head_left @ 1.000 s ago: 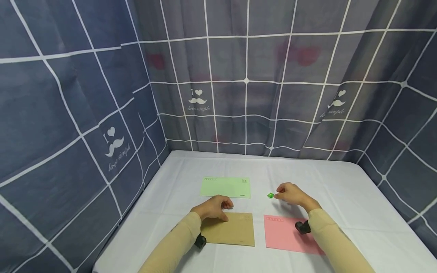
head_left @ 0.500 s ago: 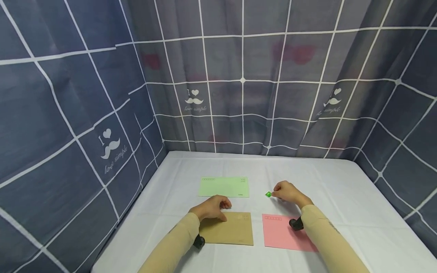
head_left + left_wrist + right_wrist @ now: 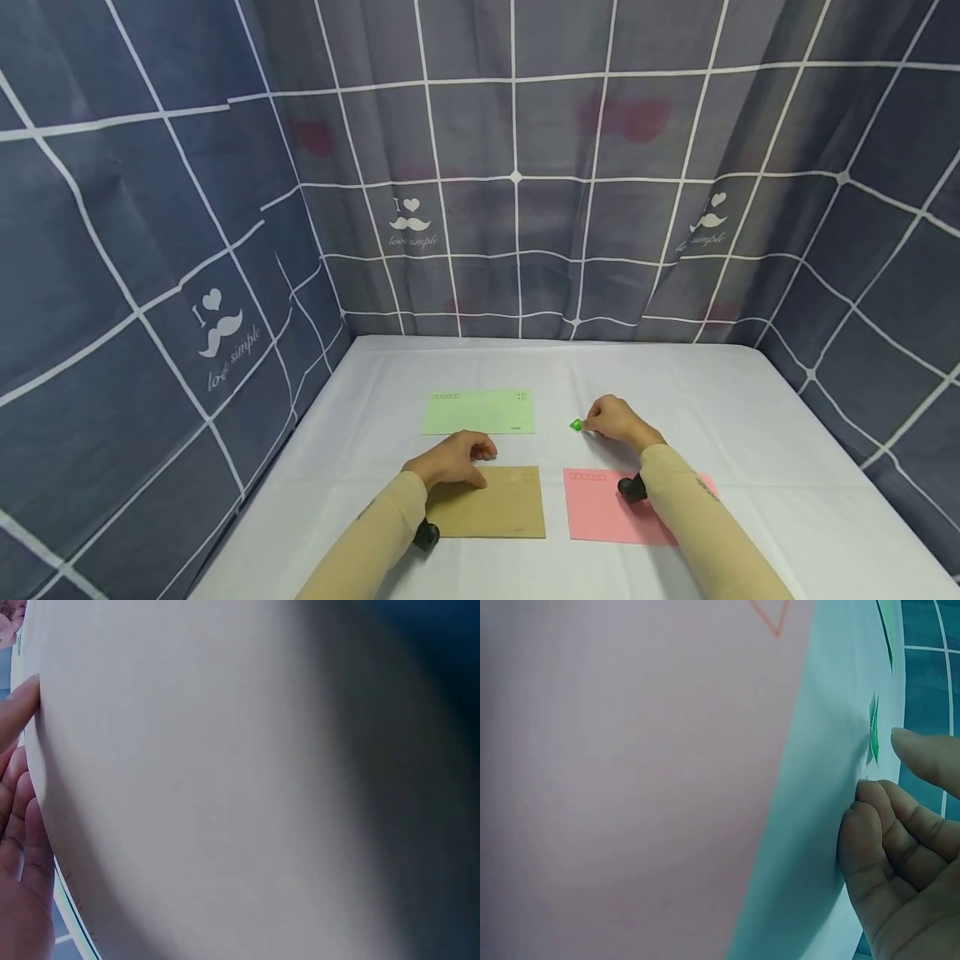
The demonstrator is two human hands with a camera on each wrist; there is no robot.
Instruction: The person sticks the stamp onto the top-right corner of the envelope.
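Observation:
At the left front lies a kraft-brown envelope. My left hand is over its far left part, thumb touching near the upper edge and fingers loosely bent, holding nothing. Right of centre, a small green diamond-shaped piece is at the fingertips of my right hand. The right wrist view shows this green piece edge-on near bent fingers, with the thumb apart from them. Beneath my right forearm lies a pink envelope, partly covered by the sleeve.
A pale green envelope lies farther back, left of the green piece. The white-covered table backs onto a dark grid-patterned curtain, which also hangs along both sides. A black wrist camera sits under the right wrist.
The head view has turned slightly right, so everything shifts left in it. My right fingers cover a little more of the green piece's right corner. The left hand stays on the brown envelope.

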